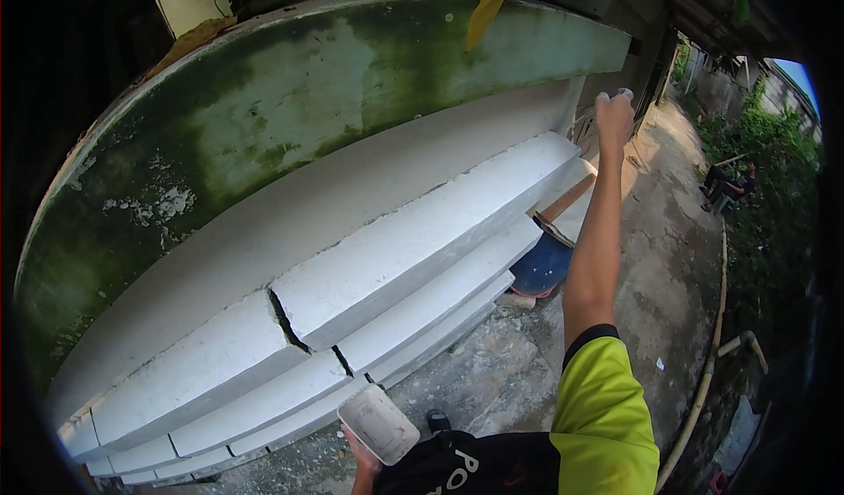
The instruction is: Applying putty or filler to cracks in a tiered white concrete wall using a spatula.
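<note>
At the lower edge, my left hand (360,451) grips the side of a small whitish rectangular container (381,425), held close to my body. My right arm reaches far forward, and my right hand (614,119) is closed near the right end of the mossy green concrete ledge (290,112). Something pale shows at its fingers, too small to name. Below the ledge, long white slabs (422,231) lie in stepped layers, split by dark gaps, against a pale wall (264,240).
Beyond the slabs' right end sit a dark blue rounded container (540,266) and a wooden board (567,198). A concrete path (659,275) runs along the right, edged by a long pole (716,319). Farther off, a person (734,183) sits beside greenery. A yellow leaf (494,3) hangs over the ledge.
</note>
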`<state>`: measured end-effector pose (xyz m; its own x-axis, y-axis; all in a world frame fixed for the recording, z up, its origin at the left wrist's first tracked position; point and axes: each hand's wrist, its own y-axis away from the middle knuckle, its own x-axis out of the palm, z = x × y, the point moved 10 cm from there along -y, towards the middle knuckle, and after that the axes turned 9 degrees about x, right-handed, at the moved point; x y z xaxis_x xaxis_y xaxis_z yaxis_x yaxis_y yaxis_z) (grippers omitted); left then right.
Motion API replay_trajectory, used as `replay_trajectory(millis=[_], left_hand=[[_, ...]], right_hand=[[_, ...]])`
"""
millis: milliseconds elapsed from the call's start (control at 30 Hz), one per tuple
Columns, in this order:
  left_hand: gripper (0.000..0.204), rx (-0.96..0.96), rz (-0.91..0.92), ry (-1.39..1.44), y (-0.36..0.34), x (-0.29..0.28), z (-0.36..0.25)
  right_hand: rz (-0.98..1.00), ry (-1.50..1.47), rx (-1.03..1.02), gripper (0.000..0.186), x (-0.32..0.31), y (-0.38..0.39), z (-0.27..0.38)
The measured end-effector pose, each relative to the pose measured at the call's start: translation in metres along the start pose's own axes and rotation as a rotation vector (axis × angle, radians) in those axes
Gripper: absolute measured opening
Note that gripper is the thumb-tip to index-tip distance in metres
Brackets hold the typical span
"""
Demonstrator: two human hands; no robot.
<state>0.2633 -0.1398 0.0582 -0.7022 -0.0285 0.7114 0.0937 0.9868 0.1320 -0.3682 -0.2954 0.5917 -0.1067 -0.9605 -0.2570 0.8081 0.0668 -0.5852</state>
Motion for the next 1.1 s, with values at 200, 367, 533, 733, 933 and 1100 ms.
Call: replay_trajectory(millis=[200,367,533,733,933,1100], left_hand=[[0.072,-0.057,0.009,0.069,0.0,0.003,0.008],[0.072,-0.081,0.001,0.038,-0.007,0.004,0.016],[0.073,-0.031,-0.017,0.001,-0.01,-0.004,0.014],[0.073,-0.081,0.047,0.017,-0.007,0.012,0.019],[0.074,-0.079,-0.019,-0.002,-0.004,0.006,0.01],[0.074,-0.063,-0.022,-0.12,-0.002,0.023,0.0]], right_hand=[[0.104,0.138,-0.14,0.033,0.028,0.039,0.018],[0.166,0.025,-0.224,0.02,0.042,0.089,0.045],[0.079,-0.293,-0.159,0.017,-0.019,0.09,0.032],[0.104,-0.123,-0.147,0.026,0.028,0.074,0.01],[0.32,-0.267,-0.175,0.032,0.011,0.146,0.047],[0.136,-0.292,-0.087,0.033,-0.019,0.1,0.005]])
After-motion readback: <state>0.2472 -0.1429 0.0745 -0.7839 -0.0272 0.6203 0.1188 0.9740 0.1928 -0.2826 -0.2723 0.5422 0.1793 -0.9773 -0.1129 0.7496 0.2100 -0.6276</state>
